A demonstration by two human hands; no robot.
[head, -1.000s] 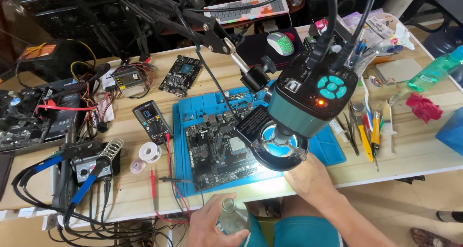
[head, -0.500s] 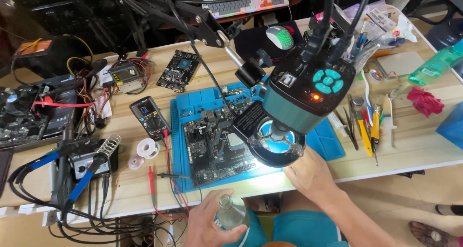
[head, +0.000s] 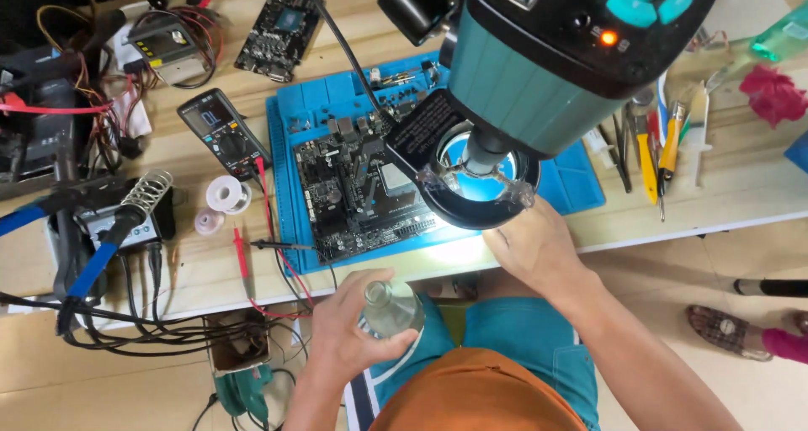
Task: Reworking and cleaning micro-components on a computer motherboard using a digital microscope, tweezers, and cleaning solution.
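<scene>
Clear bottle (head: pixel 391 307) in left hand (head: pixel 349 330)

An electronics repair workshop: circuit board (head: pixel 362 187) on a blue mat (head: pixel 572 183), multimeter (head: pixel 220 132), microscope (head: pixel 547 52) (ring-lit).

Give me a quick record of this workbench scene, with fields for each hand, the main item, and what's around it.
left hand: holds a small clear bottle below the table edge
right hand: at the ring light under the microscope head
main item: circuit board on a blue mat
left of mat: multimeter, solder spool, soldering iron
right of mat: hand tools
</scene>
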